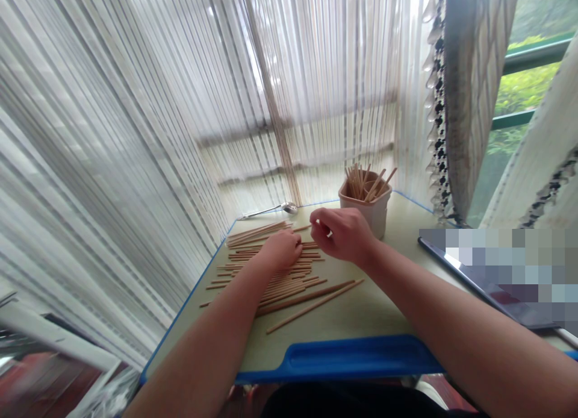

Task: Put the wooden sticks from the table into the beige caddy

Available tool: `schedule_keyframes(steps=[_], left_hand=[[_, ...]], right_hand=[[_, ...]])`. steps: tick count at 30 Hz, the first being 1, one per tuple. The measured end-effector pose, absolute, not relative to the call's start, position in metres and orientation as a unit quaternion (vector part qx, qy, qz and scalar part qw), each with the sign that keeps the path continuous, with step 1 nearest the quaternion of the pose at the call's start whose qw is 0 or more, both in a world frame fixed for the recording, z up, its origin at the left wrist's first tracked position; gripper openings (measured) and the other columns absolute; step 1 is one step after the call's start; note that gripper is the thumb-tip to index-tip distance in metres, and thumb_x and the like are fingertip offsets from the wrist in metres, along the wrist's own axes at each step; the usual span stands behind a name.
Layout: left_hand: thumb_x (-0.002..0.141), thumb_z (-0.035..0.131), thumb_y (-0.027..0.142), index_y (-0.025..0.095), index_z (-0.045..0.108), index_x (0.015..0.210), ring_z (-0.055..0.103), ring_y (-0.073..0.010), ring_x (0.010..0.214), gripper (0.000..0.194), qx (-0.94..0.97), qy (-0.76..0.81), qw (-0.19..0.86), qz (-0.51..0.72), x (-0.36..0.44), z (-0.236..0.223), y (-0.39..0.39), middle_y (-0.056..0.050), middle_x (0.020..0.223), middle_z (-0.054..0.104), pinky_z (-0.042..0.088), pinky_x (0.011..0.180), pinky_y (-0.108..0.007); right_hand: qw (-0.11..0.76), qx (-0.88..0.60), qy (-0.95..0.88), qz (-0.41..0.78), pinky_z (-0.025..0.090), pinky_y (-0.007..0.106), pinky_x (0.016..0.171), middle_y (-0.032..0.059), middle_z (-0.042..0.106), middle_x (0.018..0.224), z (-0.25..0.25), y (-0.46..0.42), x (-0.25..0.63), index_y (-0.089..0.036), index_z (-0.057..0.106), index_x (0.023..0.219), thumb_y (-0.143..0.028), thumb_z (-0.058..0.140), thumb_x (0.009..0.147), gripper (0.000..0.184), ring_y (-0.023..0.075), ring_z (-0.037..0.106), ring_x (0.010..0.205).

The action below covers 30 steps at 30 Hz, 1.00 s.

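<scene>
Rows of wooden chopsticks lie roughly side by side on the table, most pointing left to right. My left hand rests low over their far part with its fingers curled; what they hold, if anything, is hidden. Just beyond it, my right hand is closed in a pinch on the end of a thin chopstick, which reaches left toward my left hand. A bundle of paler sticks, seemingly in clear wrapping, lies at the far left.
Behind my right hand stands a square holder with several chopsticks upright in it. A slotted metal spoon lies at the table's far edge. A tablet is on the right. The table has a blue rim, and curtains hang behind it.
</scene>
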<state>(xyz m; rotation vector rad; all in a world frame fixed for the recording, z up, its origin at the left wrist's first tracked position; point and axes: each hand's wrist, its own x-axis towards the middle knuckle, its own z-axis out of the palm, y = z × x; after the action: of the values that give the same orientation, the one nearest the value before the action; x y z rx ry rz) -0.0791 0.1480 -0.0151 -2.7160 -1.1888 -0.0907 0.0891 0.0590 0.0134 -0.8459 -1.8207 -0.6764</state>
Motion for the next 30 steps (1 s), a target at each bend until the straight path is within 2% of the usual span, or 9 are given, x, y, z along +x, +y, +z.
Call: schedule_keyframes(steps=[8,30], left_hand=[[0.091,0.041,0.033,0.017,0.068,0.101,0.060,-0.0237,0.103,0.033,-0.917,-0.386,0.096,-0.039,-0.080,-0.018,0.147,-0.011,0.110,0.066,0.047,0.091,-0.035],[0.093,0.037,0.037,0.018,0.063,0.111,0.059,-0.0269,0.109,0.037,-0.918,-0.382,0.110,0.003,-0.076,-0.013,0.131,-0.013,0.114,0.065,0.047,0.092,-0.037]], right_hand=[[0.485,-0.345,-0.754,-0.278,0.027,0.021,0.050,-0.0044,0.055,0.056,0.013,0.060,0.090,-0.018,0.056,0.078,-0.019,0.046,0.080,0.010,0.0075,0.045,0.048],[0.403,-0.407,-0.789,-0.222,0.026,0.022,0.053,-0.0001,0.062,0.064,0.016,0.060,0.085,-0.018,0.058,0.079,-0.018,0.047,0.078,0.011,0.0107,0.050,0.055]])
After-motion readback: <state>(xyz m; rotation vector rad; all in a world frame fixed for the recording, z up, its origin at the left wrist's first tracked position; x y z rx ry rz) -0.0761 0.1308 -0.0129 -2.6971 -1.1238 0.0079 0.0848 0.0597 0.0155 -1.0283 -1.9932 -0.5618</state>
